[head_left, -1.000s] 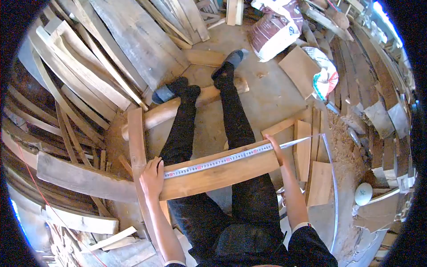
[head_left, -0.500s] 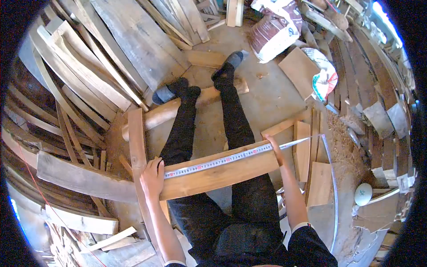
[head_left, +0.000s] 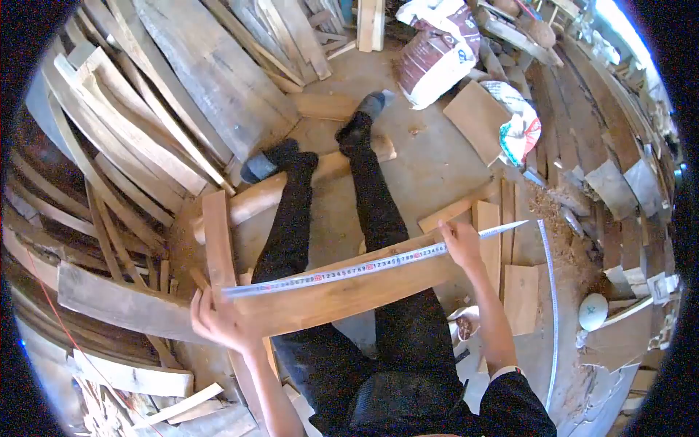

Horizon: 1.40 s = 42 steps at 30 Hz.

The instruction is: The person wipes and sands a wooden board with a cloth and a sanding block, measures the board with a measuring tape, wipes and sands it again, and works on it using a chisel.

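A wooden board (head_left: 342,302) lies across my thighs, with a white measuring tape (head_left: 357,269) stretched along its upper edge. My left hand (head_left: 217,320) is at the board's left end, fingers apart, just below the tape's left end. At the other end, my right hand (head_left: 460,244) pinches the tape near the board's right edge. Beyond this hand the tape runs on to the right, bends and hangs down to the floor.
Long planks (head_left: 138,124) are stacked at the left, and more timber (head_left: 604,146) lies at the right. An upright narrow board (head_left: 217,240) stands beside my left hand. Sacks (head_left: 437,58), cardboard (head_left: 477,120) and a pale round object (head_left: 593,312) are around.
My left hand has moved left and down and its fingers have spread. The tape's left end now reaches past the board's end. My right hand has turned and shifted slightly right with the tape.
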Motion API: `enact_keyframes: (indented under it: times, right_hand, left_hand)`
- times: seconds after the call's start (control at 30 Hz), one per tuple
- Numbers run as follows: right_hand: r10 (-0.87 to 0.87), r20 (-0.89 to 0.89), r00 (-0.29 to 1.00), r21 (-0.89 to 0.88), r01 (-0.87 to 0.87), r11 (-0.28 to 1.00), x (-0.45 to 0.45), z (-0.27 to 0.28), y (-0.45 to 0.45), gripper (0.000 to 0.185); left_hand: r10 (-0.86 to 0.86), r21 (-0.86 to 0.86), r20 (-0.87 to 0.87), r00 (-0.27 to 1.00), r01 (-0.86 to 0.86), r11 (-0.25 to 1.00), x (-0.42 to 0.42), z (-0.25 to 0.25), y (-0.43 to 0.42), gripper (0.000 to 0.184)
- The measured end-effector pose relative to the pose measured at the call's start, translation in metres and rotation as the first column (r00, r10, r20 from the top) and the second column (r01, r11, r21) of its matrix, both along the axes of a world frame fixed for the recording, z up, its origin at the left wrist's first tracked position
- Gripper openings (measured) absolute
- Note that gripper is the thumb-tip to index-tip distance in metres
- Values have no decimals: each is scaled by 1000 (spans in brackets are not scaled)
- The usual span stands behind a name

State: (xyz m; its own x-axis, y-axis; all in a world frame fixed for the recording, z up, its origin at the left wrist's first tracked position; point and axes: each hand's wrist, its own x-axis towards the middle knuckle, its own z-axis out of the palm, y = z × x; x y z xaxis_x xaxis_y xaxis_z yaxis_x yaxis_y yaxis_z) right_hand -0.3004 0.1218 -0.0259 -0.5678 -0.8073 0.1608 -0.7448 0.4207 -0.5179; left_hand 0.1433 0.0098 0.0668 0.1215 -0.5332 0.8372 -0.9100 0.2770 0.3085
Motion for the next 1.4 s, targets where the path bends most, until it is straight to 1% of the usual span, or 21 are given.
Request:
enact_keyframes:
  times: [0.03,0.07,0.13,0.2,0.23,0.3,0.33,0.4,0.53,0.6,0.63,0.67,0.7,0.73,0.77,0.8,0.87,1.0,1.07,1.17,1.4]
  right_hand:
    - [-17,-43,999,-36,16,999,8,13,0,51]
    - [-37,64,997,72,32,997,13,31,4,52]
    - [-33,69,997,53,30,998,21,44,9,52]
    - [-26,81,996,28,24,999,32,43,12,52]
    - [-29,83,996,-15,30,999,38,41,14,52]
    - [-34,77,996,-56,39,998,51,41,22,51]
    - [-22,92,995,-40,26,999,59,44,25,52]
    - [-13,125,992,81,3,997,77,63,28,50]
    - [2,72,997,100,-10,995,85,48,46,46]
    - [-51,13,999,141,49,989,88,50,56,45]
    - [-26,-20,999,141,28,990,88,53,59,45]
    - [-55,-26,998,187,59,981,85,52,63,44]
    - [-73,-27,997,242,77,967,86,52,66,43]
    - [-20,-65,998,196,32,980,88,60,69,43]
    - [16,8,1000,138,-16,990,84,58,73,44]
    - [63,-58,996,47,-60,997,90,63,74,48]
    - [114,-97,989,107,-104,989,96,70,75,45]
    - [159,-111,981,63,-152,986,109,61,74,44]
    - [205,93,974,84,-213,973,115,56,72,41]
    - [353,-17,936,-7,-353,936,130,47,63,42]
    - [413,28,910,-72,-410,909,141,48,49,37]
  left_hand:
    - [30,11,-97,995,-29,1000,2,3,12,24]
    - [-60,87,-357,932,97,991,6,-6,26,24]
    - [-89,129,-796,599,312,941,4,-21,49,27]
    - [-37,140,-935,352,463,875,-29,-6,71,37]
    - [-21,242,-892,452,515,822,-41,4,80,53]
    - [-95,117,-954,285,646,755,-56,6,85,64]
    - [-159,63,-951,266,668,741,-57,-1,82,64]
    - [-203,160,-891,406,698,698,-65,14,82,59]
    - [-171,193,-878,447,658,728,-77,31,81,36]
    - [-112,323,-850,515,677,661,-65,15,79,35]
    - [-184,413,-743,643,657,631,-62,12,76,36]
    - [-160,630,-616,772,604,489,-61,24,77,35]
    - [-305,737,-441,844,534,413,-52,17,78,31]
    - [-283,750,-511,812,582,314,-46,9,83,29]
    - [-254,743,-582,773,632,222,-44,2,91,27]
    - [-333,741,-548,767,630,231,-42,-1,99,26]
    - [-102,697,-703,704,710,101,-42,7,113,31]
    - [143,574,-812,566,818,24,-27,-16,146,35]
    - [226,499,-840,494,866,-40,-24,-31,157,35]
    - [217,514,-836,504,858,-13,-26,-42,159,36]
    - [230,478,-854,466,879,-7,-27,-50,153,38]
